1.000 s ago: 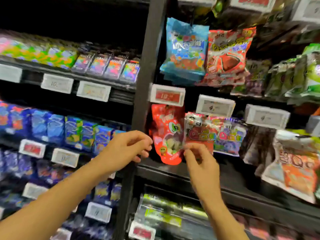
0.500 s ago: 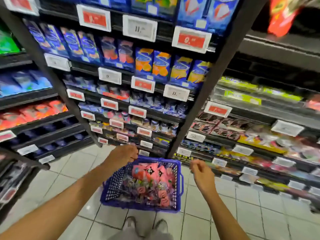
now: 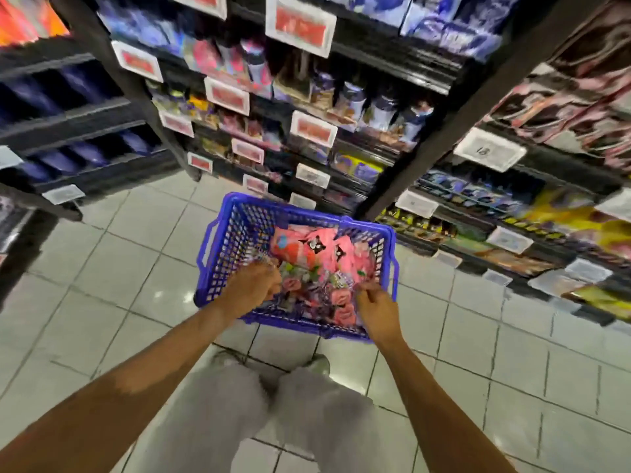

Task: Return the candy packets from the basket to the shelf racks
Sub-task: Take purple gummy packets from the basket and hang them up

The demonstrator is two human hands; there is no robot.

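Both hands down in blue basket (image 3: 235,233) on floor. Left hand (image 3: 251,288) curled over candy packets (image 3: 317,268), grasp unclear; right hand (image 3: 375,303) likewise unclear. Best: single out one packet, pinch top edge, lift clear.

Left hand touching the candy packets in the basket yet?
Cannot tell. Head view shows the left hand over the candy packets inside the blue basket, but motion blur hides any contact or gap.

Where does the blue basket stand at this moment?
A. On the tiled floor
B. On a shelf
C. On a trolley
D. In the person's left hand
A: the blue basket rests on the floor tiles, in front of the person's shoes.
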